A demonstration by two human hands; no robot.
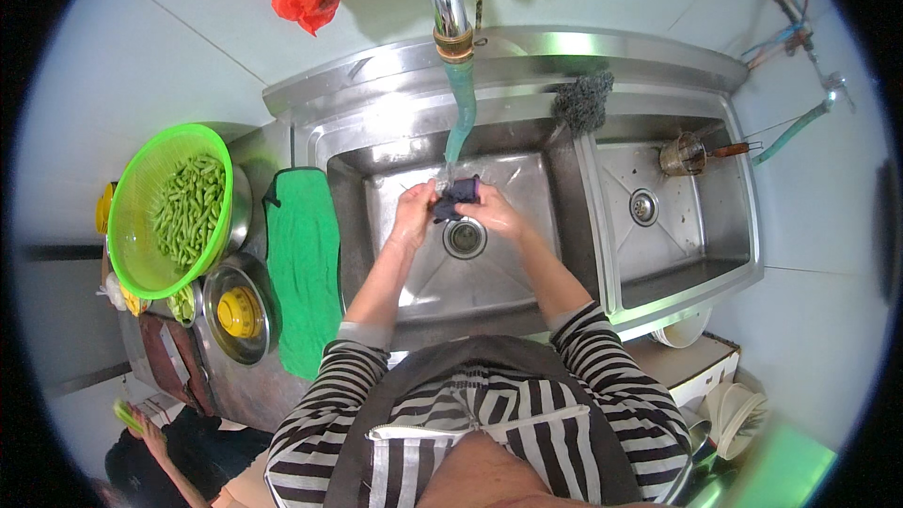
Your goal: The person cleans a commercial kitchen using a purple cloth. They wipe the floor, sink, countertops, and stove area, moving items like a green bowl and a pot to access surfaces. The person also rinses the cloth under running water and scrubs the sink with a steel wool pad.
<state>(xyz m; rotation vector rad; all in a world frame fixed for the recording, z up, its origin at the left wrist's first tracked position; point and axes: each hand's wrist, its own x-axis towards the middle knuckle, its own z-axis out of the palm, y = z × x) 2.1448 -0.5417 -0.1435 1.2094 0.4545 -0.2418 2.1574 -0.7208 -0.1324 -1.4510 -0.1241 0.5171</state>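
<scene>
Over the left basin of a stainless steel sink (494, 289), my left hand (415, 210) and my right hand (497, 212) grip a small dark cloth item (458, 199) with a purple edge. What kind of item it is cannot be told. Water runs onto it from a green hose (461, 109) fixed to a chrome tap (451, 3). Just below the cloth lies the round drain (465, 238). A bit of something pale shows by my left fingertips.
Left of the basin lie a green towel (303, 268), a metal bowl (264, 335) with yellow bowls, and a green colander (120, 240) of green beans. A dark scouring pad (584, 102) sits on the divider; a strainer (683, 155) hangs in the right basin. Another person's hand (149, 437) holds something green.
</scene>
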